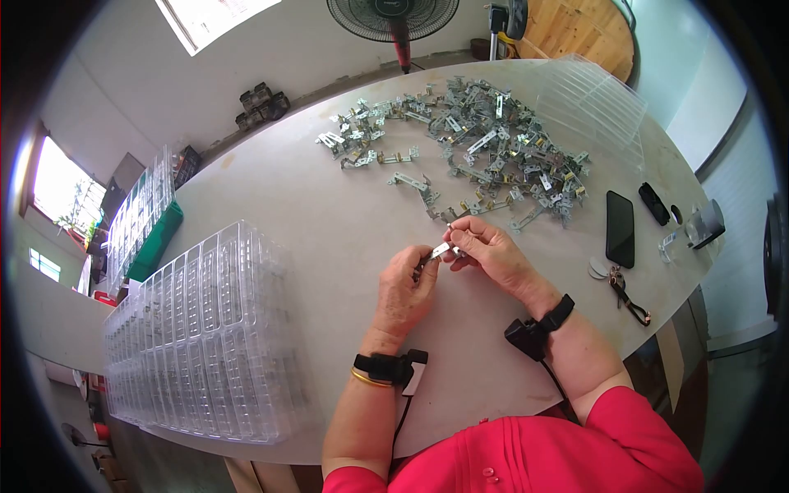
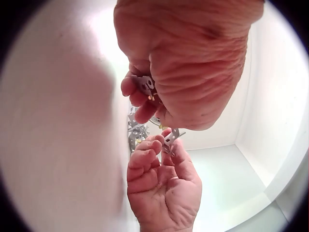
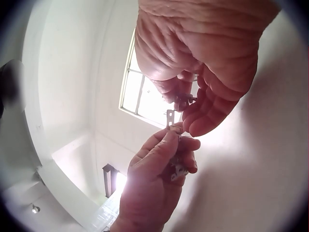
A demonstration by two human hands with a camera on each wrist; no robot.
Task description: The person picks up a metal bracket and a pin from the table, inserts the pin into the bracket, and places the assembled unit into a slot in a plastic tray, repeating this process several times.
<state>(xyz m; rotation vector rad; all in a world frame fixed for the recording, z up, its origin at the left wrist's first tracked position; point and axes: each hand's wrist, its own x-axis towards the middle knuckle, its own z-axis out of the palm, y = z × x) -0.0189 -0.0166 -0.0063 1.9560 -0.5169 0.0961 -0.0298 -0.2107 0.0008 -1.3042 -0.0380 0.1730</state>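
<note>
Both hands meet above the near middle of the table. The left hand (image 1: pixel 404 289) curls its fingers round a small metal bracket (image 2: pixel 145 84), mostly hidden in the palm. Thumb and fingers of the right hand (image 1: pixel 493 256) pinch another metal piece (image 2: pixel 172 137); the pieces lie close together, and whether they are joined I cannot tell. In the right wrist view a slotted plate (image 3: pixel 170 118) stands up between the two hands. Beyond the fingertips spreads a pile of metal brackets (image 1: pixel 493 140), some with brass-coloured parts.
Stacked clear compartment trays (image 1: pixel 197 337) stand at the left, with a green-sided box (image 1: pixel 156 238) behind. Another clear tray (image 1: pixel 596 99) lies at the back right. A phone (image 1: pixel 620 229), keys (image 1: pixel 616 279) and a black case (image 1: pixel 653 204) lie on the right. A fan (image 1: pixel 394 16) stands beyond.
</note>
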